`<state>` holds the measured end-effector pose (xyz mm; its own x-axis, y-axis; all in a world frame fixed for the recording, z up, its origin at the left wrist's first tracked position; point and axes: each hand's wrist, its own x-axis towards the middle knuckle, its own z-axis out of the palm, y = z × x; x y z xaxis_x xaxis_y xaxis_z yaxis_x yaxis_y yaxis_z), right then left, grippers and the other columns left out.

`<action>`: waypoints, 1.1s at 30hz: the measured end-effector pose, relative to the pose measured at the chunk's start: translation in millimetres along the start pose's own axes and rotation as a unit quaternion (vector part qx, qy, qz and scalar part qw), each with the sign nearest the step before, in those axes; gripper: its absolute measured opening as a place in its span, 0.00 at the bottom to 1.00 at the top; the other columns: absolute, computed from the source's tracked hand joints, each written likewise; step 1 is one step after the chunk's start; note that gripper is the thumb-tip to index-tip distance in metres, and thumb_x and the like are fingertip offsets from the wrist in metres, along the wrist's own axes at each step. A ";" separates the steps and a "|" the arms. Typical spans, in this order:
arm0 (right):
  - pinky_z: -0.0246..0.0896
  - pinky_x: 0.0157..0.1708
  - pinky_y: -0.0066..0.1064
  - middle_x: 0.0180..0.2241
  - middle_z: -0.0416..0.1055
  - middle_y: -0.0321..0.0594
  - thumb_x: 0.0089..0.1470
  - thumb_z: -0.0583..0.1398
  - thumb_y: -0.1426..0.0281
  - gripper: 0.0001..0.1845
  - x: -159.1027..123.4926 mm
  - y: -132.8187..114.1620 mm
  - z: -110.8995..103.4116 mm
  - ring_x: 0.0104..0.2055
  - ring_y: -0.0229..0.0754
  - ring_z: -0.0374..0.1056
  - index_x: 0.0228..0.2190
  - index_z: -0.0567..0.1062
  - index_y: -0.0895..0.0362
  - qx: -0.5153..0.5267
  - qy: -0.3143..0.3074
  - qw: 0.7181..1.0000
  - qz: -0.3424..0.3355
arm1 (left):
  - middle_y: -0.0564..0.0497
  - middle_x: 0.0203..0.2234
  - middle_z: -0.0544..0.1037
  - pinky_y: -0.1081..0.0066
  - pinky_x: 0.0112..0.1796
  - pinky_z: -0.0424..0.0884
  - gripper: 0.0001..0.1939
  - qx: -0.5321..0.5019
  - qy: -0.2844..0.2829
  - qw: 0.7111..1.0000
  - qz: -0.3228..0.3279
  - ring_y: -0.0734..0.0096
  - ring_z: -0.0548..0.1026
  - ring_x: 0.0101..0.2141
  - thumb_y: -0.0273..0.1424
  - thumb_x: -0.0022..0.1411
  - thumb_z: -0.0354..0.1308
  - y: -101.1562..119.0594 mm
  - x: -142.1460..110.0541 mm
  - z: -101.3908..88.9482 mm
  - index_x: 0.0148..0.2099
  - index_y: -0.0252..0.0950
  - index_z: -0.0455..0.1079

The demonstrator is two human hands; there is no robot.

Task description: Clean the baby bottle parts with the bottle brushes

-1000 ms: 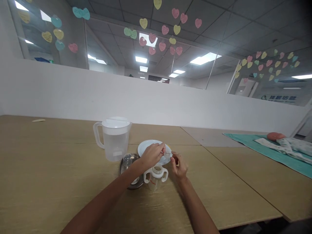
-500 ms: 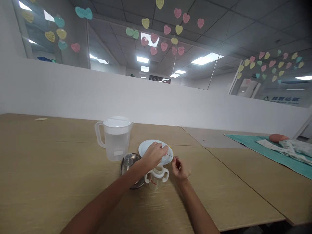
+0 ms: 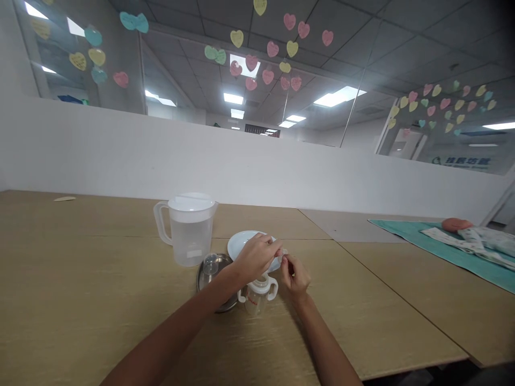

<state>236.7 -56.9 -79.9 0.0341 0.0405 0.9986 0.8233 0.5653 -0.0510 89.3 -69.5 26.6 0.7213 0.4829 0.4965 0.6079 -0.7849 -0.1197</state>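
Note:
My left hand [image 3: 257,256] is closed in a pinch above the near side of a white plate [image 3: 238,242]. Close beside it, my right hand [image 3: 296,274] is pinched too, its fingertips almost meeting those of the left. A small translucent piece [image 3: 284,252] shows at the fingertips, too small and covered to name. Just below the hands stands an uncapped clear baby bottle [image 3: 256,301] with a white collar and two white handles. My left forearm partly covers a round metal tray [image 3: 200,292], on which a clear dome-shaped cap [image 3: 210,265] sits.
Behind the tray stands a translucent lidded pitcher [image 3: 191,236] holding clear liquid. On the right, a green mat [image 3: 396,229] carries folded patterned cloth [image 3: 488,244] and an orange-pink item [image 3: 456,224]. A white wall [image 3: 120,155] borders the wooden table's back.
The thin dark line stretched between my hands is gone from sight, and a translucent piece shows there instead. My fingertips have come closer together. The view has shifted slightly.

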 end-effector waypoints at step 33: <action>0.62 0.27 0.25 0.24 0.69 0.40 0.62 0.47 0.68 0.15 8.9 -9.1 -6.7 0.26 0.36 0.68 0.31 0.70 0.59 0.030 -0.008 0.997 0.067 | 0.51 0.23 0.66 0.72 0.33 0.60 0.11 0.079 0.120 0.983 0.118 0.71 0.63 0.27 0.26 0.63 0.41 -13.3 -4.7 15.8 0.31 0.35 0.61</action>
<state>233.3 -67.2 -70.4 0.1314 0.1320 0.9825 0.7765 0.6024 -0.1848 83.1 -55.2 12.3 0.7606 0.1744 0.6254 0.4913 -0.7844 -0.3787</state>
